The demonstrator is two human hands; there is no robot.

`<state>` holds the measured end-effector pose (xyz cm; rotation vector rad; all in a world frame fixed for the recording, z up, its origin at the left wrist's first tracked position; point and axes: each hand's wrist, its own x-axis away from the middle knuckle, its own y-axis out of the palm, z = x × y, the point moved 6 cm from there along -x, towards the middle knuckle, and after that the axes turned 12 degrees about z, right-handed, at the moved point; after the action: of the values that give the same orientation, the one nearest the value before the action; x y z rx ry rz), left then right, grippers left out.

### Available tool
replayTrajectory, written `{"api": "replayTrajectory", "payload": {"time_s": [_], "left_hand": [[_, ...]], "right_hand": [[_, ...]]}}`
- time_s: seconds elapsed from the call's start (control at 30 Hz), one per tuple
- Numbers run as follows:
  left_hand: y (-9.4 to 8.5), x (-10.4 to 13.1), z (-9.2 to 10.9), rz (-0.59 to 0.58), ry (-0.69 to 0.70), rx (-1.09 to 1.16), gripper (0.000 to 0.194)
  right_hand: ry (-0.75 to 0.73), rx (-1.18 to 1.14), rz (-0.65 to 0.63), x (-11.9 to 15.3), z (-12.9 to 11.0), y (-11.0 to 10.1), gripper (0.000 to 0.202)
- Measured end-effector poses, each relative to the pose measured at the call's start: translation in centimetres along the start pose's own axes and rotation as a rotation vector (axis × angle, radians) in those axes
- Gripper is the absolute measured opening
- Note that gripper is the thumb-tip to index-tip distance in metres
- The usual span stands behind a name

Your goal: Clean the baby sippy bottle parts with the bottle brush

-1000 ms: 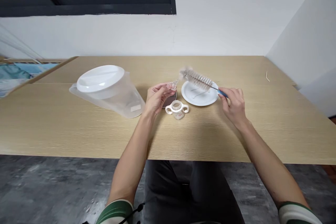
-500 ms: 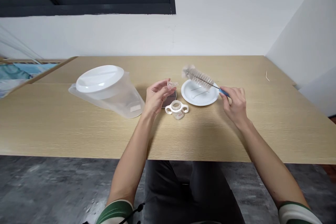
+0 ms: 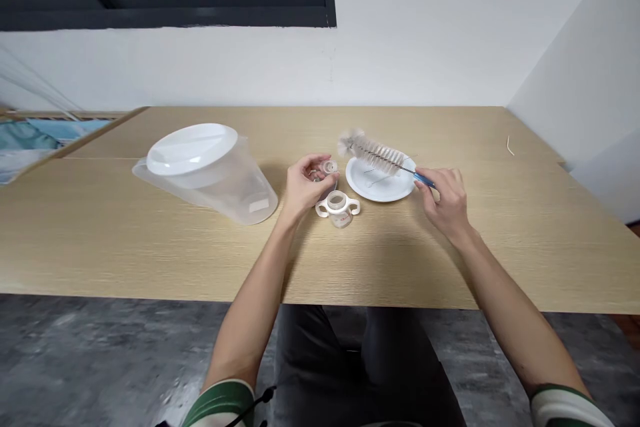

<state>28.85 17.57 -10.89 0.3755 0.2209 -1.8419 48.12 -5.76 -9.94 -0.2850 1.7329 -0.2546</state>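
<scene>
Pinched between the thumb and fingers of my left hand [image 3: 303, 190] is a small clear bottle top [image 3: 329, 167], its round opening tilted upward. My right hand [image 3: 447, 200] grips the blue handle of a bottle brush [image 3: 375, 152], whose pale bristles point left above a white plate [image 3: 383, 197]. Just below my left hand, a small baby bottle [image 3: 341, 215] with two white handles stands uncapped on the table. A dark round item behind my left hand is mostly hidden. Thin wire-like brushes lie on the plate, partly covered by the bristles.
A translucent pitcher [image 3: 240, 180] with a white lid [image 3: 195, 149] stands to the left of my left hand. A thin bent white stick [image 3: 509, 145] lies far right on the wooden table [image 3: 200, 260]. A white wall [image 3: 425, 47] rises behind.
My left hand has turned and lowered slightly to the right, tilting the clear bottle top. The bottle brush has shifted a little left and down with my right hand.
</scene>
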Motion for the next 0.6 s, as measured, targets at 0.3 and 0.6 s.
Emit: {"api": "replayTrajectory", "payload": {"time_s": [0.3,0.6], "left_hand": [[0.1,0.0,-0.2,-0.001,-0.010,0.048,0.053],[-0.2,0.1,0.4,0.025,0.041,-0.008,0.042]], "right_hand": [[-0.071,-0.009,-0.024,0.5,-0.4,0.3,0.025],[-0.049,0.016,0.032,0.2,-0.2,-0.1,0.025]]}}
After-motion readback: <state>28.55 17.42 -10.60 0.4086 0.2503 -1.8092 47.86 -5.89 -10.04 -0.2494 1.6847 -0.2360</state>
